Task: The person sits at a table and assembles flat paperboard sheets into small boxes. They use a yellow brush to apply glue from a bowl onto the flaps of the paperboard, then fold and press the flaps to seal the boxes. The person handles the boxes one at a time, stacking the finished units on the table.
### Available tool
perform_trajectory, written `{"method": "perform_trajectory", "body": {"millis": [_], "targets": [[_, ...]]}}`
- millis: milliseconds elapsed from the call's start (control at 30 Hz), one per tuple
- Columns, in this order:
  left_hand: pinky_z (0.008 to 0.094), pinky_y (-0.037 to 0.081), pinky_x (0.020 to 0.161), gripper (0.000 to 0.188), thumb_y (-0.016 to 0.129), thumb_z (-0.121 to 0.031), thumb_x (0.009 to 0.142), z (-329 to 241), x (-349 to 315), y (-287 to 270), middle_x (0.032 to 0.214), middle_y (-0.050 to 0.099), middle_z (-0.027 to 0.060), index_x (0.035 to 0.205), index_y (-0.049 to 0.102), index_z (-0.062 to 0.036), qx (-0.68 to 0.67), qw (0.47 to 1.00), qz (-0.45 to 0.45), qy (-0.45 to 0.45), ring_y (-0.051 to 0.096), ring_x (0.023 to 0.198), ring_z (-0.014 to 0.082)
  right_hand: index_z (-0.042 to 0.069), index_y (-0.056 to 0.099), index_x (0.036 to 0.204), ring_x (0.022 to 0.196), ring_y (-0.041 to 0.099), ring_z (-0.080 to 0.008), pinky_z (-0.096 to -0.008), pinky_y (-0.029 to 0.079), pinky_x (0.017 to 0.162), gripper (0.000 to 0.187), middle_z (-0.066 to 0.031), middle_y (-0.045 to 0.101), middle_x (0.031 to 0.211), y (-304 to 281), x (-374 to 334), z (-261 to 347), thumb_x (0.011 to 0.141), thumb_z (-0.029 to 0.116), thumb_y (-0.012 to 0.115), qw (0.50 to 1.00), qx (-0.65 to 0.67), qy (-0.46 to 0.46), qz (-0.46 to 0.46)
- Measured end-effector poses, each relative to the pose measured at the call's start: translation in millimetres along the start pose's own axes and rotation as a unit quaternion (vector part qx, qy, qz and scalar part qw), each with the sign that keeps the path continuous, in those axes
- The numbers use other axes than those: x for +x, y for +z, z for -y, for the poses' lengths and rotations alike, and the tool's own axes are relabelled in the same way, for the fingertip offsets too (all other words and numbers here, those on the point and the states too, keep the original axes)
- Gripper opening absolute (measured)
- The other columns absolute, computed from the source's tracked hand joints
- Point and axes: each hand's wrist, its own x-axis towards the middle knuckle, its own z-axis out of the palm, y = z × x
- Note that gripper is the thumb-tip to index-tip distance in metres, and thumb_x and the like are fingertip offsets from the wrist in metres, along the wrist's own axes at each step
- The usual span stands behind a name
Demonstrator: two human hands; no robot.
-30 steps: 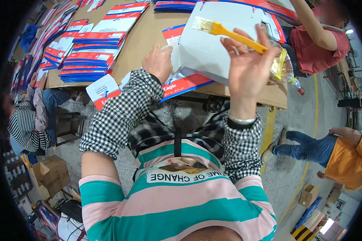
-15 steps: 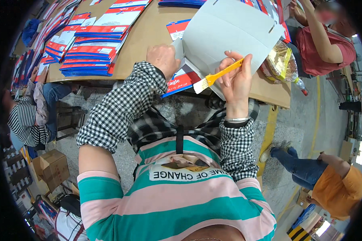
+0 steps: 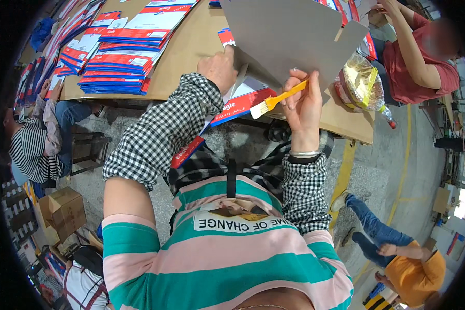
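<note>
A large cardboard box blank [image 3: 289,39], plain greyish on the side facing me, stands tilted up at the table's front edge. My left hand [image 3: 218,71] is closed at its left edge, index finger along the board; the thumb is hidden. Beneath it shows a red, white and blue printed panel [image 3: 249,97], and another red and blue flap [image 3: 187,152] hangs over my lap by my left sleeve. My right hand [image 3: 304,106] pinches a yellow-handled brush [image 3: 283,97] with white bristles pointing left. Its fingertips are close against the lower part of the blank.
Stacks of flat printed cartons [image 3: 116,67] cover the left of the brown table [image 3: 183,49]. A clear bag [image 3: 364,82] lies at the right corner, beside a bottle [image 3: 387,116]. People sit left and right, and a person in orange [image 3: 416,274] stands at lower right.
The blank has tilted and its facing side looks darker. A printed flap now shows beside my left sleeve. My left hand shifted slightly right; the brush barely moved. The person in orange changed position.
</note>
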Motion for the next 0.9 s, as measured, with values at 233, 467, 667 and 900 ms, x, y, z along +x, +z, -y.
{"method": "perform_trajectory", "body": {"millis": [233, 467, 667, 900], "targets": [[0.0455, 0.050, 0.075, 0.038, 0.057, -0.015, 0.079, -9, 14, -4, 0.087, 0.064, 0.0218, 0.112, 0.042, 0.0002, -0.038, 0.999, 0.018, -0.020, 0.064, 0.084, 0.0369, 0.000, 0.057, 0.099, 0.043, 0.044, -0.0116, -0.0247, 0.041, 0.047, 0.048, -0.0089, 0.060, 0.067, -1, 1, -4, 0.101, 0.039, 0.030, 0.999, -0.030, 0.009, 0.010], [0.0436, 0.050, 0.075, 0.052, 0.063, -0.036, 0.080, -6, 13, 2, 0.087, 0.065, 0.0219, 0.111, 0.043, 0.0009, -0.031, 0.999, 0.014, -0.010, 0.064, 0.084, 0.0362, 0.000, 0.057, 0.098, 0.044, 0.044, -0.0108, -0.0253, 0.041, 0.048, 0.046, -0.0096, 0.061, 0.069, -5, 1, -5, 0.101, 0.038, 0.031, 0.999, -0.018, 0.021, 0.018], [0.0452, 0.049, 0.078, 0.041, 0.061, -0.020, 0.080, 6, 21, 12, 0.087, 0.063, 0.0252, 0.113, 0.047, -0.0016, -0.055, 0.998, 0.015, 0.026, 0.062, 0.086, 0.0392, -0.001, 0.057, 0.099, 0.046, 0.046, -0.0113, -0.0253, 0.042, 0.049, 0.041, -0.0104, 0.061, 0.071, -3, 2, -5, 0.099, 0.035, 0.039, 0.998, -0.059, 0.008, -0.032], [0.0448, 0.048, 0.080, 0.035, 0.058, -0.009, 0.079, 0, 4, 8, 0.090, 0.063, 0.0263, 0.112, 0.052, 0.0000, -0.143, 0.988, 0.018, 0.054, 0.061, 0.089, 0.0403, -0.002, 0.057, 0.099, 0.059, 0.054, -0.0115, -0.0236, 0.045, 0.058, 0.026, -0.0092, 0.062, 0.076, 9, 5, -5, 0.095, 0.023, 0.049, 0.966, -0.237, -0.088, -0.053]]}}
